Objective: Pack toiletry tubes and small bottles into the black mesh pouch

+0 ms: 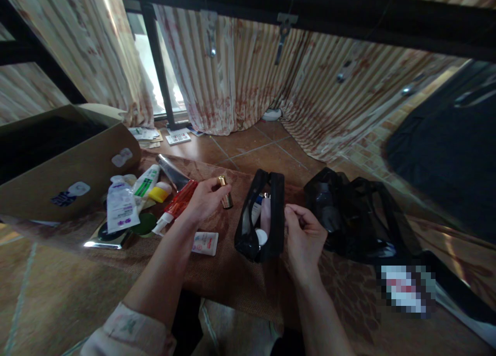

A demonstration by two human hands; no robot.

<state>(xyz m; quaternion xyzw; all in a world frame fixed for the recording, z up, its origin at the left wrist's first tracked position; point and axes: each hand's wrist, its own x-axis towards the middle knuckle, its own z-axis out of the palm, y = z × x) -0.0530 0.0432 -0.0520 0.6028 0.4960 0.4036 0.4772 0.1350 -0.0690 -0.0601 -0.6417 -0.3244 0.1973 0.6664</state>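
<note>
My left hand (205,198) has a gold and dark lipstick tube (227,197) between thumb and fingers, just left of a black toiletry pouch (276,211). The pouch lies open at the top; a pinkish bottle (265,215), a white and blue tube (256,210) and a round white lid (261,237) show inside. My right hand (305,234) pinches the pouch's right edge. Behind my left wrist lies a red bottle with a white pump (182,198). A small white tube with red print (207,243) is on the brown cloth, nearer to me.
A cardboard box (89,172) stands left, beside a white and purple tube (122,206), a green-striped tube (146,183), a yellow-lidded jar (159,192) and a shiny flat case (106,240). Black mesh bags (349,216) lie right. A dark bar (248,4) crosses above.
</note>
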